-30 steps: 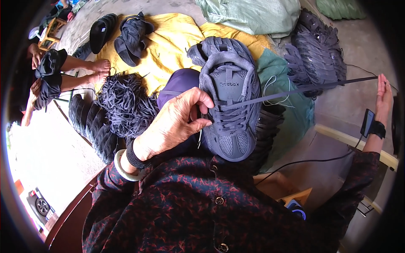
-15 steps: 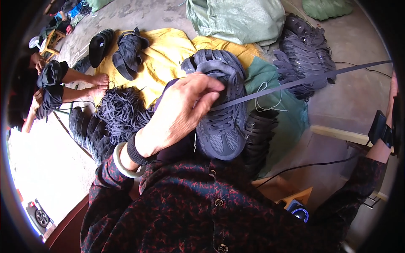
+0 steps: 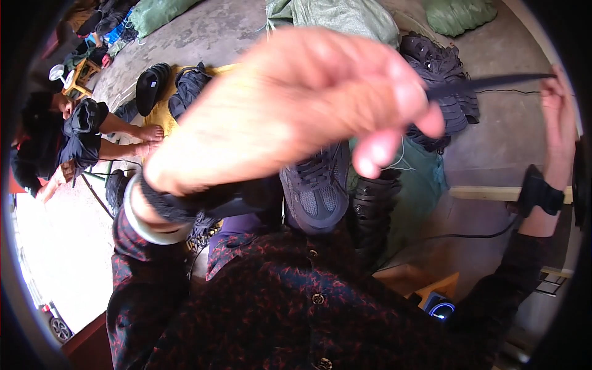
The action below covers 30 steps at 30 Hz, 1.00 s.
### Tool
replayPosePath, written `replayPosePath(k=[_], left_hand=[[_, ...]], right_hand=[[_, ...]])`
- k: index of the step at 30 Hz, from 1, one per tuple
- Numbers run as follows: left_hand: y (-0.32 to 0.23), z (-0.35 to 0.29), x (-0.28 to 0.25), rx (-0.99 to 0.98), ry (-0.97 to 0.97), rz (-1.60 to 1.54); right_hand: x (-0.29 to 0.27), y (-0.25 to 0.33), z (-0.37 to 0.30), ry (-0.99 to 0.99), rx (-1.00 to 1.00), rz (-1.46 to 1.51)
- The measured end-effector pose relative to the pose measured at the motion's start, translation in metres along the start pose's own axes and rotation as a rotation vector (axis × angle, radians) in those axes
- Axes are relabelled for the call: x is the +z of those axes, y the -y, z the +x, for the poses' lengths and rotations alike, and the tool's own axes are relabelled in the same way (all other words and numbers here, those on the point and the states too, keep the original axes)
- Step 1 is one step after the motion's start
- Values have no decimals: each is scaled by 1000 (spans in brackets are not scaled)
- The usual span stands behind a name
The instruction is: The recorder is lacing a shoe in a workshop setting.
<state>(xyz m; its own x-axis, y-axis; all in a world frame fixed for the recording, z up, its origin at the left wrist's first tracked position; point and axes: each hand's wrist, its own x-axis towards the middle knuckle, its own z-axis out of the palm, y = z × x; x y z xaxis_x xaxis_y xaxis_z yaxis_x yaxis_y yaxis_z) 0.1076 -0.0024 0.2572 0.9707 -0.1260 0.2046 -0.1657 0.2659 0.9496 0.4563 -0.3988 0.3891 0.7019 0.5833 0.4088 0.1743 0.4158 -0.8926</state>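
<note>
Rough mesh on that shoe [image 3: 314,200] at centre — matt, fabric-looking lace [image 3: 487,82] upper right — and crinkled, plastic-looking sack [image 3: 345,17] top centre!

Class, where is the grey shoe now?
In the head view, the grey shoe is near centre, partly hidden by the left hand, just left of the dark stacked pieces.

1 shoe [image 3: 316,196] left of stack [image 3: 373,206], sack [image 3: 351,17] beyond, person [image 3: 83,139] far left

Left hand [image 3: 296,111] blurred across the centre, gripping a dark flat lace [image 3: 493,82], lace stretched to right hand [image 3: 557,102] at upper right, grey shoe [image 3: 316,200] at centre, partly hidden by left hand, green sack [image 3: 461,16] at upper right, seated person [image 3: 81,139] at left.
</note>
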Motion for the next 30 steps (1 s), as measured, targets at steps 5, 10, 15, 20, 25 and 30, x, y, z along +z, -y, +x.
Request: replayPosePath(k=[5, 10, 15, 20, 25, 30], left_hand=[[-24, -58, -32, 106, -406, 206], [-65, -148, -107, 212, -330, -205], [-76, -243, -164, 282, -612, -104], [-93, -330, -201, 341, -702, -74], [-91, -350, -206, 289, -855, 54], [-25, -298, -167, -121, -1044, 303]], right_hand=[[139, -160, -68, -59, 287, -71], [182, -261, -98, 116, 501, -59], [213, -327, -106, 277, 204, -526], [253, -337, -100, 436, 237, -678], [264, -345, -99, 624, 154, -811], [264, -350, -97, 745, 139, -983]])
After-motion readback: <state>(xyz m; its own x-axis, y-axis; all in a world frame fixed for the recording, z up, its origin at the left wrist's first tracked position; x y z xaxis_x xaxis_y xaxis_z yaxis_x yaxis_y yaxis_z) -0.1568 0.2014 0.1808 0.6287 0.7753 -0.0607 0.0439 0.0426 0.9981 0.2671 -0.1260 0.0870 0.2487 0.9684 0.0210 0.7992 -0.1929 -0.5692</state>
